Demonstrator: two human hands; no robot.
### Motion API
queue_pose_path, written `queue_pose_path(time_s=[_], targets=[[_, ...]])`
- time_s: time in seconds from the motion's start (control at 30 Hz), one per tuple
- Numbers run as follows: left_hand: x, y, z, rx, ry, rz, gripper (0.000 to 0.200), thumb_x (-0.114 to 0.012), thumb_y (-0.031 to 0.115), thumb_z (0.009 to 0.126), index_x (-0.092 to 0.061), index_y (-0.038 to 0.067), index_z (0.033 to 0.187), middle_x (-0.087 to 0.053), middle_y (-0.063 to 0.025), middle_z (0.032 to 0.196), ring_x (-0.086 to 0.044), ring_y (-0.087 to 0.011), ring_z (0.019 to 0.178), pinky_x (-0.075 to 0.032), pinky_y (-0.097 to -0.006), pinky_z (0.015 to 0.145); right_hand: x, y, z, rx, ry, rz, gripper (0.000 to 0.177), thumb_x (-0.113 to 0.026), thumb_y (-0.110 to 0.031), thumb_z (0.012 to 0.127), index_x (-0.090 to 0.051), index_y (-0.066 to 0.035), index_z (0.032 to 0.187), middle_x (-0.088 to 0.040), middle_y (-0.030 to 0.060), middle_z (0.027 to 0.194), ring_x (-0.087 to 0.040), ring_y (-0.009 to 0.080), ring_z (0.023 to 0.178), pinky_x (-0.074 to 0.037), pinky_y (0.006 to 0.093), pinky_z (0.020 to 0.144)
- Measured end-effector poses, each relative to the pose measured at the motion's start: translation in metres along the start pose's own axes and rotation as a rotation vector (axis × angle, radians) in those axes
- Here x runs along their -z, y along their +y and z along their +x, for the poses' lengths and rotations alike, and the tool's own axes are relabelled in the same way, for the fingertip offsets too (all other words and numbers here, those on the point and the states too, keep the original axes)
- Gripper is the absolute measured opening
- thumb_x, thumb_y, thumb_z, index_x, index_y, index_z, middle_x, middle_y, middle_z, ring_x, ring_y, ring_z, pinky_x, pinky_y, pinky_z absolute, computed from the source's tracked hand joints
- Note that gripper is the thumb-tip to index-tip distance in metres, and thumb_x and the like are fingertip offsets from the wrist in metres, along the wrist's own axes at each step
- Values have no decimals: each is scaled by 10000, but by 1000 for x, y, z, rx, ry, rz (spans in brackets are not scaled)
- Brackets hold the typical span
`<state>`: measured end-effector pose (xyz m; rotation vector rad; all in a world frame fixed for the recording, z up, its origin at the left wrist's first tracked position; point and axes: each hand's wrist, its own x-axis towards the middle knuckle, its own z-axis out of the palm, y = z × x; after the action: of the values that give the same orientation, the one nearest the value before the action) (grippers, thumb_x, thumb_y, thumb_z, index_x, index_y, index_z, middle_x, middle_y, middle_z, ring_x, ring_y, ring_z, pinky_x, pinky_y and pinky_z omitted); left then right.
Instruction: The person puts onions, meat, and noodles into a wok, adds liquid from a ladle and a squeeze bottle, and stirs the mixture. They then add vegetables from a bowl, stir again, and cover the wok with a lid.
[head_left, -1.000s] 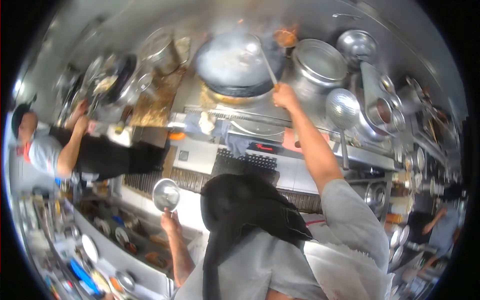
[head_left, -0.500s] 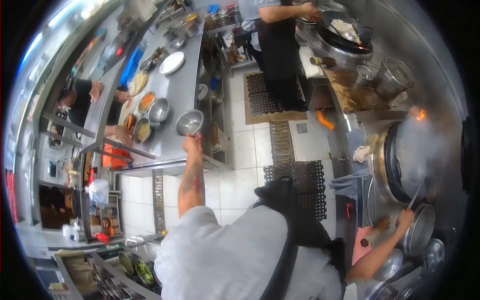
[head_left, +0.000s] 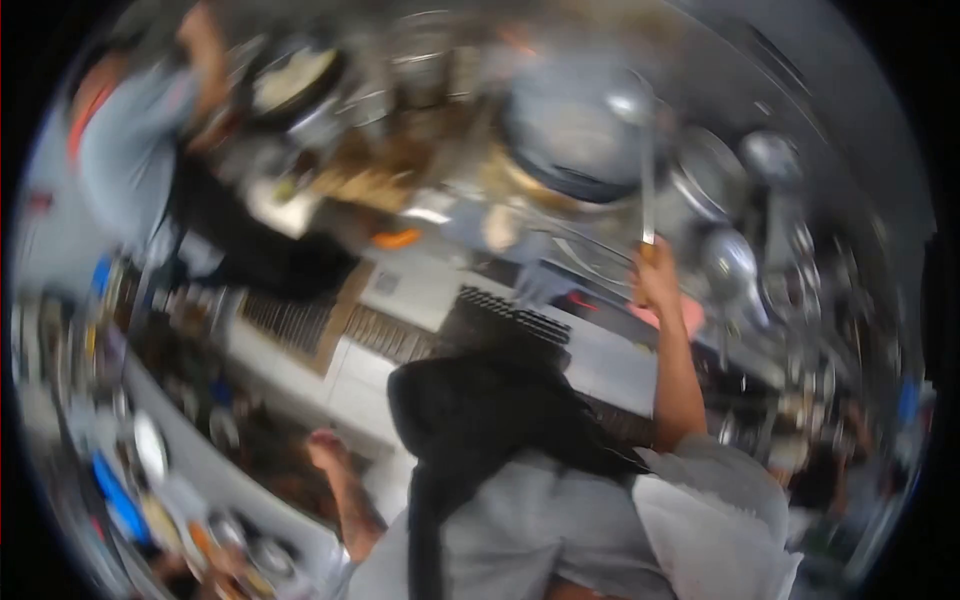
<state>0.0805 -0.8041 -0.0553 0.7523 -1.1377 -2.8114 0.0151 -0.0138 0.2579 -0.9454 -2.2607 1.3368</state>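
My right hand [head_left: 657,277] is closed around the wooden grip of a long-handled ladle [head_left: 648,195]. The ladle's metal shaft reaches up to its bright head inside a large wok [head_left: 565,130]. Pale steam or smoke blurs the wok's contents. At lower left, my left hand [head_left: 326,447] looks curled into a loose fist, with nothing visible in it. It hangs between the steel counter and my apron, apart from both. Motion blur softens its fingers.
A co-worker [head_left: 135,150] stands at upper left beside another wok [head_left: 290,85] with pale food. Metal strainers and ladles [head_left: 730,262] hang or lie right of my right hand. The steel counter [head_left: 190,440] with a white plate [head_left: 150,445] runs along the lower left.
My view has swung right toward the stove. My left hand has come away from the metal bowl on the counter. My right hand still grips the ladle at the wok.
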Motion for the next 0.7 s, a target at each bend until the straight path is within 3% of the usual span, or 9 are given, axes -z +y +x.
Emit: queue_pose_path(time_s=[0.03, 0.17, 0.2, 0.37, 0.43, 0.5, 0.63, 0.67, 0.7], targets=[[-50, -45, 33, 203, 492, 183, 386, -415, 327, 997, -524, 124, 1306, -571, -109, 1298, -509, -262, 1242, -453, -436, 968, 12, -28, 0, -141, -161, 193, 352, -586, -129, 925, -460, -51, 1243, -530, 26, 737, -493, 116, 507, -413, 281, 425], [-314, -151, 51, 256, -28, 549, 237, -531, 274, 960, -585, 85, 1092, -653, -80, 988, -582, -170, 756, -466, -300, 662, 24, -18, 74, -142, -62, 71, 472, -546, -116, 916, -435, -57, 1370, -539, 42, 711, -466, 138, 447, -402, 316, 400], [-350, -169, 46, 198, -366, 562, 170, -585, 224, 964, -609, 71, 1033, -665, -69, 896, -593, -142, 675, -465, -247, 602, 31, -26, 74, -143, -51, 76, 472, -546, -116, 916, -435, -57, 1370, -539, 42, 711, -466, 138, 447, -402, 316, 400], [-553, -211, -5, 108, -761, 907, 199, -580, 237, 981, -628, 46, 1002, -692, -69, 875, -630, -122, 710, -486, -259, 619, 23, -18, 101, -127, -163, -338, 511, -543, -148, 887, -480, -109, 1393, -692, 176, 927, -679, 281, 674, -537, 416, 617], [-564, -231, -17, 67, -811, 957, 231, -588, 265, 976, -632, 39, 982, -695, -82, 860, -641, -141, 691, -496, -271, 612, 26, -7, 98, -220, -229, -258, 549, -541, -169, 881, -463, -129, 1423, -688, 221, 914, -684, 331, 742, -536, 439, 693], [-559, -242, -16, 28, -851, 997, 264, -596, 292, 971, -636, 31, 963, -698, -96, 845, -653, -160, 672, -507, -282, 605, 22, 26, 86, 304, -61, -485, 560, -546, -178, 893, -437, -117, 1439, -675, 219, 833, -653, 381, 680, -519, 458, 675], [-429, -259, -2, -482, -659, 1452, 269, -641, 295, 904, -681, 29, 893, -695, -124, 761, -672, -244, 698, -516, -363, 689, 76, -32, 18, 147, -295, -475, 567, -546, -181, 899, -424, -123, 1450, -660, 258, 937, -637, 429, 851, -493, 467, 812], [-384, -251, -7, -350, -492, 1530, 216, -650, 249, 878, -686, 36, 886, -693, -130, 770, -676, -229, 750, -513, -359, 711, 85, -32, 15, 194, -357, -467, 566, -541, -178, 900, -424, -122, 1450, -655, 263, 946, -637, 424, 867, -492, 463, 818], [-302, -245, 24, -28, -664, 1704, 284, -700, 274, 769, -664, 62, 955, -673, -164, 906, -629, -360, 916, -504, -457, 795, 87, -25, 26, 188, -352, -465, 566, -541, -178, 900, -424, -122, 1450, -655, 263, 946, -637, 424, 867, -492, 463, 818]])
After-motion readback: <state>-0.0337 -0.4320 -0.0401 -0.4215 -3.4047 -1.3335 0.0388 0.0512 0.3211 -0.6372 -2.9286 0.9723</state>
